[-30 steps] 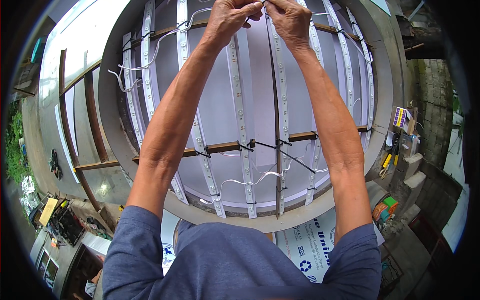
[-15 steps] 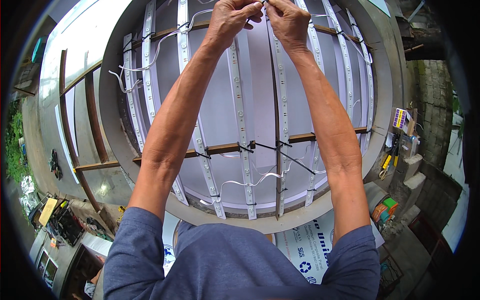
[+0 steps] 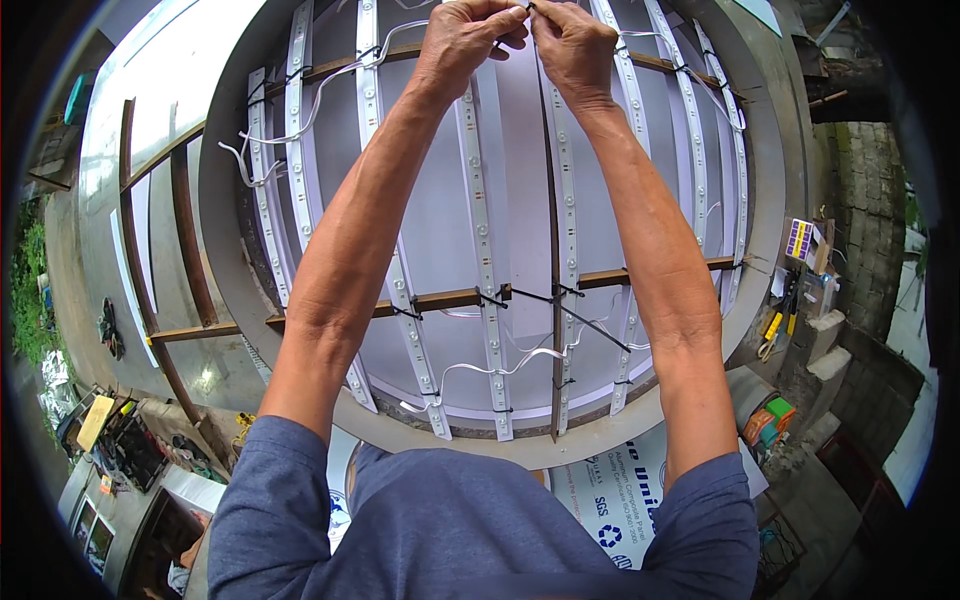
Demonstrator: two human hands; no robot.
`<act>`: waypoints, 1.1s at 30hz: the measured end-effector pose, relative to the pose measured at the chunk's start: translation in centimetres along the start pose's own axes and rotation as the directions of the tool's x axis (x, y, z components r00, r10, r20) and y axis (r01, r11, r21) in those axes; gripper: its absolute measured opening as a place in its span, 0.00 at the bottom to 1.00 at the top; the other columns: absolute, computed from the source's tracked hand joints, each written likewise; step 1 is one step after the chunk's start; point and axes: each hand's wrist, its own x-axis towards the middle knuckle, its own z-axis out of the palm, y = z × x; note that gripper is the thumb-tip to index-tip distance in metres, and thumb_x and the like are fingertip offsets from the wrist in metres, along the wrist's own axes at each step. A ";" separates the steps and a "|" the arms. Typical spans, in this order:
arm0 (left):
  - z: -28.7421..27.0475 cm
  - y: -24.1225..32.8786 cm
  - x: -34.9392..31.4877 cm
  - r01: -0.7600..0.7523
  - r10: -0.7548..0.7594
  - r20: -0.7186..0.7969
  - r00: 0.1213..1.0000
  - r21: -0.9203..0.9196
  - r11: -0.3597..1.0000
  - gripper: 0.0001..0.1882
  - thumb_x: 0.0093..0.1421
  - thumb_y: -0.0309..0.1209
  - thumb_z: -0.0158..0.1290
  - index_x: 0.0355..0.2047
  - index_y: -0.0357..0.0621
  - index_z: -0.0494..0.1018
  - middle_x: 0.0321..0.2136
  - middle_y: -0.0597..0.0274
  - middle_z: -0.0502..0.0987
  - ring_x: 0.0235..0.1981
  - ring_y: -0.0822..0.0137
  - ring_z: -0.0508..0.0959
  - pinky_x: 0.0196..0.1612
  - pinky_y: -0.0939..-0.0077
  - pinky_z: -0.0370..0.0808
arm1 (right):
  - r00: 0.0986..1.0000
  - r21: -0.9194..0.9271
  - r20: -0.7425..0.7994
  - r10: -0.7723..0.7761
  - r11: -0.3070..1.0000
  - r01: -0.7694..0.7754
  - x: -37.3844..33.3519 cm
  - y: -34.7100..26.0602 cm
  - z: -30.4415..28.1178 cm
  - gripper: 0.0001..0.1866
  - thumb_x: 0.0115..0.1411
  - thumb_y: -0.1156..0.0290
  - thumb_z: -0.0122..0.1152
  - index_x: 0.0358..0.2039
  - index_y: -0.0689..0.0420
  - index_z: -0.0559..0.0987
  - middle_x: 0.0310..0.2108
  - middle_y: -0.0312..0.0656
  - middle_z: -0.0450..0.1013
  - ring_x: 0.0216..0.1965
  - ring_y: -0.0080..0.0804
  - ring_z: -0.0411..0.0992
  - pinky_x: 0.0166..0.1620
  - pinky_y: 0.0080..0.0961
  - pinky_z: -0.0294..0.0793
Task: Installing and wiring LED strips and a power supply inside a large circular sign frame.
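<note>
Both arms reach up to the far edge of a round, shallow sign frame (image 3: 222,200) fitted with white LED strips (image 3: 480,215). My left hand (image 3: 468,40) is closed, thumb and fingers pinching. Close beside it, my right hand (image 3: 578,45) also pinches, its fingertips almost meeting the left ones. Between the fingertips shows a small black bit that looks like a cable tie (image 3: 530,7); most of it is hidden by the fingers. Under the hands runs a brown metal crossbar (image 3: 405,52), and similar black ties (image 3: 490,297) bind the strips to the lower crossbar (image 3: 445,299).
White wires (image 3: 318,100) loop over the strips. Left of the frame stands a brown metal framework (image 3: 185,230). Yellow-handled scissors (image 3: 770,335) hang at the right, near an orange and green tool (image 3: 768,420). A printed panel sheet (image 3: 600,500) lies below the frame.
Both hands keep their place and pinch at the far crossbar, with only slight shifts of fingers and arms. The frame and strips look the same.
</note>
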 end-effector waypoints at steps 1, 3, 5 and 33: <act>0.1 0.0 0.0 0.001 -0.001 0.007 1.000 -0.007 1.000 0.14 0.64 0.39 0.62 0.41 0.43 0.83 0.29 0.60 0.85 0.32 0.68 0.85 0.35 0.73 0.82 | 1.000 0.006 0.009 -0.025 1.000 0.025 -0.3 0.6 0.3 0.07 0.58 0.74 0.65 0.36 0.58 0.85 0.26 0.44 0.78 0.26 0.40 0.78 0.31 0.34 0.76; -0.1 -0.1 0.0 0.003 -0.003 0.008 1.000 -0.009 1.000 0.14 0.64 0.39 0.62 0.41 0.42 0.83 0.29 0.60 0.85 0.32 0.68 0.85 0.35 0.72 0.82 | 0.999 0.018 0.018 -0.052 0.999 0.051 -0.5 0.6 0.7 0.08 0.58 0.71 0.66 0.38 0.57 0.86 0.29 0.41 0.78 0.29 0.40 0.78 0.33 0.34 0.78; -0.1 -0.1 0.0 0.018 -0.019 -0.009 1.000 -0.062 0.998 0.13 0.63 0.37 0.62 0.41 0.40 0.83 0.30 0.58 0.85 0.31 0.67 0.85 0.36 0.73 0.82 | 0.991 -0.097 -0.012 -0.134 0.986 0.133 -0.7 0.4 0.8 0.08 0.57 0.73 0.66 0.38 0.56 0.85 0.29 0.41 0.79 0.32 0.41 0.79 0.35 0.34 0.79; 0.3 2.0 0.8 -0.545 0.467 0.282 0.838 0.474 0.692 0.07 0.68 0.36 0.55 0.44 0.52 0.78 0.39 0.58 0.81 0.42 0.51 0.79 0.45 0.60 0.76 | 0.890 0.058 0.423 0.169 0.975 -0.212 3.6 1.4 -2.6 0.13 0.62 0.65 0.61 0.30 0.64 0.81 0.26 0.54 0.79 0.28 0.46 0.79 0.33 0.39 0.77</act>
